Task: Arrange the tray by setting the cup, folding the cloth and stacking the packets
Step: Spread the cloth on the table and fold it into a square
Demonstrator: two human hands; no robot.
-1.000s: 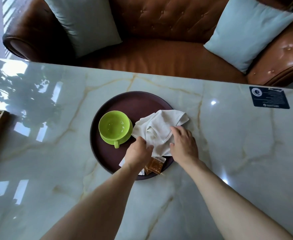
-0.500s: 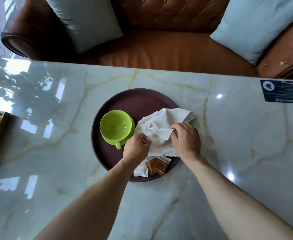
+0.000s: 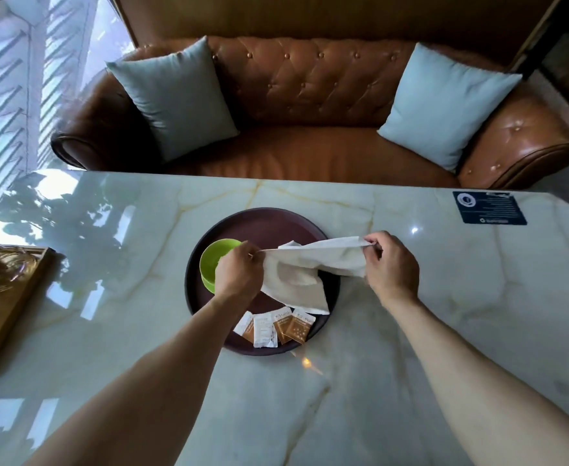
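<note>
While I hold the cloth [image 3: 310, 269] up over the tray [image 3: 269, 223], my left hand [image 3: 237, 272] pinches one corner and my right hand [image 3: 390, 264] pinches the opposite one, so its top edge runs taut between them. I judge this stretch is meant to shake out the creases and find a straight edge before folding; the lower part hangs slack, its tip just above the packets [image 3: 276, 327]. Those packets lie fanned along the near rim of the tray, overlapping but not yet stacked, out of the way of the fold. The green cup [image 3: 214, 262] sits on the left side of the tray. My left hand covers its right side, so I cannot make out its handle. Print on the packets is too small to read.
</note>
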